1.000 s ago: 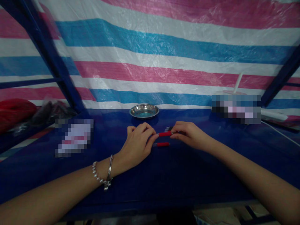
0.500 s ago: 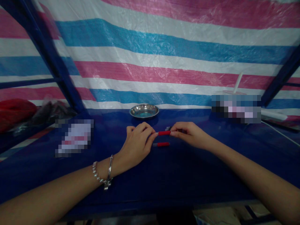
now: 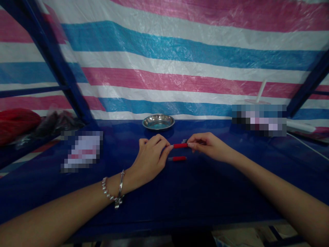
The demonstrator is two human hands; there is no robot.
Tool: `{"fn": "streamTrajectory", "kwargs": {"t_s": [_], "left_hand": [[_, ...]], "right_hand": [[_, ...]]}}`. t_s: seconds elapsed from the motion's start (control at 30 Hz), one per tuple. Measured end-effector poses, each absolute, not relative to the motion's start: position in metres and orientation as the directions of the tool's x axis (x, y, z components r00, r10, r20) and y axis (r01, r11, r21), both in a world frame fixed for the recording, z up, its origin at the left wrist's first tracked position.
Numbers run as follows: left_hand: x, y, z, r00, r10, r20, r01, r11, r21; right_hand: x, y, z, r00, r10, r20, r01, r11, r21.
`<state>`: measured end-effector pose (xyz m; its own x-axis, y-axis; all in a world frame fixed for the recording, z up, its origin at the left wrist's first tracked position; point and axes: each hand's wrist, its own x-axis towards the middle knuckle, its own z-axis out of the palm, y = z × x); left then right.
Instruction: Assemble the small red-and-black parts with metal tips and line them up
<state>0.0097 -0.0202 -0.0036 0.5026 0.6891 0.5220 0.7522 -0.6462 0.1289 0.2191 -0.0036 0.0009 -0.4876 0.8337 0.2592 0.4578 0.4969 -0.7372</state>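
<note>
My left hand (image 3: 150,158) rests on the blue table (image 3: 164,192), fingers curled, its fingertips pinching the left end of a small red piece (image 3: 180,145). My right hand (image 3: 208,146) pinches the right end of that same red piece, held just above the table. A second red piece (image 3: 178,158) with a pale tip lies loose on the table right below it. A small dark bit (image 3: 184,140) sits just behind the held piece.
A round steel dish (image 3: 158,121) stands at the back centre against a striped tarp. A blurred label (image 3: 82,151) lies at the left and another blurred patch (image 3: 259,119) at the right. Dark and red bundles (image 3: 15,125) sit on the far left shelf.
My right hand has drawn slightly back and up, so less of the dark part beside the red piece shows. My left hand and the loose red piece have stayed put.
</note>
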Motion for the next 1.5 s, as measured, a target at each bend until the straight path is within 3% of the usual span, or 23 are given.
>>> {"fn": "streamTrajectory", "kwargs": {"t_s": [0.33, 0.67, 0.97, 1.17, 1.5], "left_hand": [[0.01, -0.02, -0.003, 0.514, 0.688, 0.512, 0.744, -0.655, 0.133], [0.01, -0.021, -0.004, 0.549, 0.694, 0.466, 0.731, -0.669, 0.134], [0.012, -0.022, 0.0, 0.526, 0.729, 0.438, 0.738, -0.647, 0.19], [0.012, -0.021, 0.001, 0.51, 0.746, 0.428, 0.674, -0.656, 0.339], [0.011, -0.019, 0.002, 0.505, 0.731, 0.459, 0.609, -0.678, 0.411]], "right_hand": [[0.215, -0.008, 0.003, -0.44, 0.878, 0.186, 0.264, 0.325, -0.908], [0.214, -0.009, 0.008, -0.379, 0.903, 0.202, 0.283, 0.321, -0.904], [0.215, -0.006, 0.003, -0.361, 0.864, 0.35, 0.402, 0.483, -0.778], [0.216, -0.007, 0.001, -0.361, 0.823, 0.438, 0.472, 0.567, -0.675], [0.22, -0.014, 0.007, -0.464, 0.665, 0.585, 0.584, 0.726, -0.363]]}}
